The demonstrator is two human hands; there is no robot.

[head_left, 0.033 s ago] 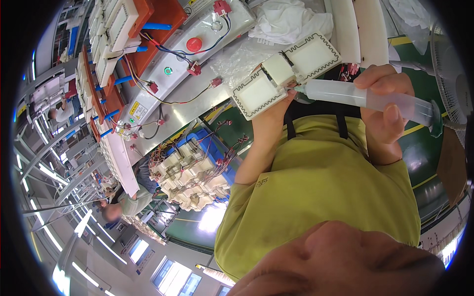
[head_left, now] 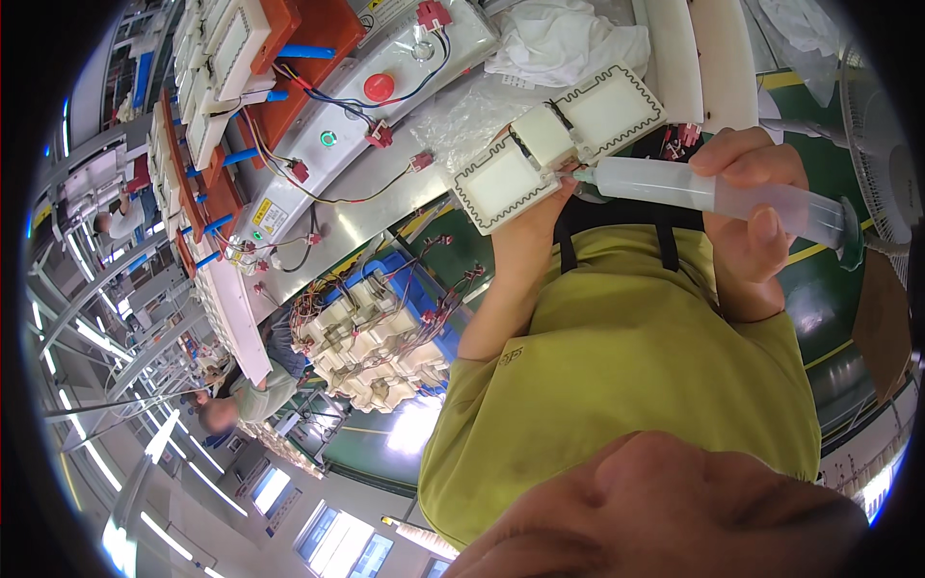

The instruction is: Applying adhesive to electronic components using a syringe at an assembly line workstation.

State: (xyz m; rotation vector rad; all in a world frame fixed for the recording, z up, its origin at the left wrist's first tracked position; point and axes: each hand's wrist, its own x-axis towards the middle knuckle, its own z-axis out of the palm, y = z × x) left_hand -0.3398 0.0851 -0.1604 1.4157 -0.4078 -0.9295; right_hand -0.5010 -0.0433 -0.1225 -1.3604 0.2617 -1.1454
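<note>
My left hand [head_left: 530, 217] is closed under a white plastic part [head_left: 503, 191] and holds it up. The part has two rectangular panels edged with a dark wavy line and a raised block [head_left: 542, 136] between them. My right hand [head_left: 754, 252] grips a large translucent syringe [head_left: 641, 179], fingers on one side of the barrel and thumb on the other. Its narrow green tip points left and meets the part beside the raised block; whether it touches, I cannot tell. A pale filling shows inside the barrel. The left fingertips are mostly hidden behind the part.
A metal control box [head_left: 352, 120] with red and green buttons lies beyond, wires and red connectors across it. White parts stand on a brown rack [head_left: 313, 77] with blue pegs. Near the left arm, a blue bin [head_left: 445, 337] holds wired cream parts. A fan [head_left: 882, 144] stands at right.
</note>
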